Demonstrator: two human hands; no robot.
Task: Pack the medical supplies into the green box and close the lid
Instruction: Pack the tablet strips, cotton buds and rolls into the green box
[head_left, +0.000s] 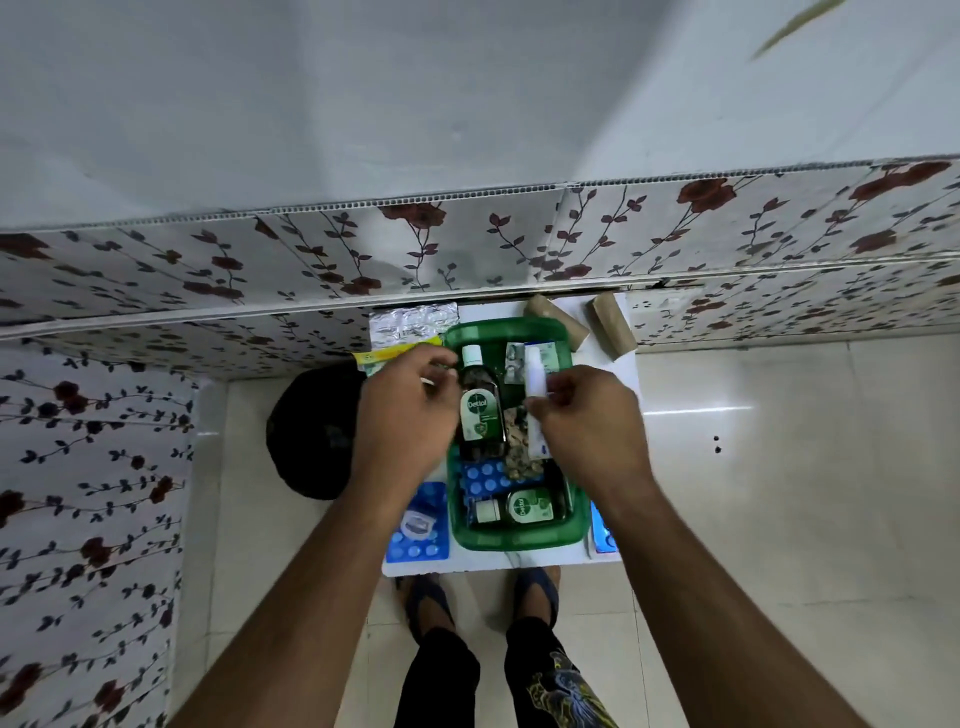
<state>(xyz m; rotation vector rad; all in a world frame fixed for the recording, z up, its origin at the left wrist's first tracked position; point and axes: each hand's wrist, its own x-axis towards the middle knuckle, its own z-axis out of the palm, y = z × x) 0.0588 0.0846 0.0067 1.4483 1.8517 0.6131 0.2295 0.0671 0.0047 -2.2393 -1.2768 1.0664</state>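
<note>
The green box (514, 540) stands open on a small white table (519, 564). Inside lie a tall Dettol bottle (480, 410), a small Dettol bottle (522, 508), a blue blister strip (483, 480) and a brownish pack (519, 447). My right hand (587, 421) is shut on a white slim carton (535, 384) held over the box's right side. Over the box's left edge, my left hand (410, 410) has its fingers curled beside the tall bottle's neck, with something small and white at the fingertips; what it is I cannot make out.
Left of the box lie a silver foil strip (413, 322), a yellow-green packet (395, 356) and a blue blister card (418, 525). Two brown rolls (610, 325) sit behind, by the flowered wall. A black round object (311, 431) sits on the floor at left. My feet stand below the table.
</note>
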